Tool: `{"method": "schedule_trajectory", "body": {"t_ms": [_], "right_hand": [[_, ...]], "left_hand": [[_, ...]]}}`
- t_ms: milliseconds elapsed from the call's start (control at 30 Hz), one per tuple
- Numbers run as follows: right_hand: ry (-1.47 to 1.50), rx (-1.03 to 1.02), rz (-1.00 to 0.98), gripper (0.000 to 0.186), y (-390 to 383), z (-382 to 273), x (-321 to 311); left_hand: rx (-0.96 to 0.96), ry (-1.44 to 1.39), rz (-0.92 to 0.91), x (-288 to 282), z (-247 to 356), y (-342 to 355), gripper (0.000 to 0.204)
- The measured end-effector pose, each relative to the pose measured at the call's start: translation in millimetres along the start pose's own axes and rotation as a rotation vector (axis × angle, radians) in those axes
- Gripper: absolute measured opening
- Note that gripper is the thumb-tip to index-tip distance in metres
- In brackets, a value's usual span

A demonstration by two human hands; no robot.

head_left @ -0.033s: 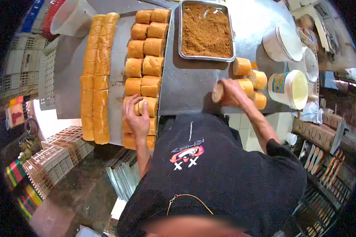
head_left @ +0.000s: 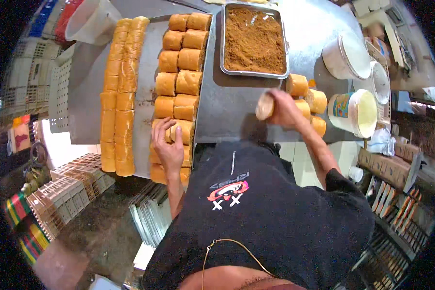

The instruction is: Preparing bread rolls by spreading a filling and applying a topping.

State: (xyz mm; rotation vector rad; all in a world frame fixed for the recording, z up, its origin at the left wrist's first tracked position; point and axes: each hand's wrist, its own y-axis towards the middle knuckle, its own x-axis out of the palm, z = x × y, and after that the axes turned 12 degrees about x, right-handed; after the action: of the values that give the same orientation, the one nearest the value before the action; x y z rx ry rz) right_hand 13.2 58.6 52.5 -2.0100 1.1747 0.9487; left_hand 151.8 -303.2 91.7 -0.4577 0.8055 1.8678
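Observation:
My right hand [head_left: 286, 110] grips a short bread roll [head_left: 265, 107] just above the metal table, its pale end turned left. Beside that hand, several golden rolls [head_left: 317, 101] stand in a small group. My left hand [head_left: 167, 147] has its thumb and fingers around a bread roll [head_left: 181, 130] near the close end of a double row. That row of golden rolls [head_left: 189, 59] lies along the right side of a metal tray [head_left: 146, 72]. A rectangular metal pan [head_left: 256, 75] of brown crumbly filling [head_left: 253, 41] sits beyond my hands.
Long uncut-looking loaves [head_left: 125, 82] line the tray's left side. White buckets [head_left: 340, 58] stand at the right, one with a coloured label [head_left: 342, 105]. A translucent tub [head_left: 89, 24] is at the far left. Stacked crates [head_left: 77, 179] are on the floor, lower left.
My right hand has moved slightly away from me with the roll, and the roll's pale end shows more. The left hand stays at the same roll.

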Motion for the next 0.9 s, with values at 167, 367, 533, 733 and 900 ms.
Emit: {"method": "schedule_trajectory", "body": {"t_ms": [167,367,533,733,900], "right_hand": [[0.462,0.04,0.689,0.077,137.0,-12.7,-26.1],[0.093,0.346,0.614,0.091,210.1,67.9,21.2],[-0.062,0.25,0.458,0.089,215.4,30.1,-25.3],[-0.217,0.27,0.143,0.089,249.7,48.1,-29.8],[0.138,-0.023,0.412,0.072,242.0,11.4,-64.5]], "left_hand": [[-0.118,0.088,0.106,-13.9,15.8,-28.5,0.016],[-0.174,0.151,0.2,-26.9,21.4,-65.0,0.017],[-0.307,0.209,0.252,-29.1,33.7,-92.3,0.018],[-0.298,0.172,0.258,-21.2,35.2,-96.6,0.017],[-0.332,0.222,0.274,-25.2,36.9,-111.3,0.018]]}}
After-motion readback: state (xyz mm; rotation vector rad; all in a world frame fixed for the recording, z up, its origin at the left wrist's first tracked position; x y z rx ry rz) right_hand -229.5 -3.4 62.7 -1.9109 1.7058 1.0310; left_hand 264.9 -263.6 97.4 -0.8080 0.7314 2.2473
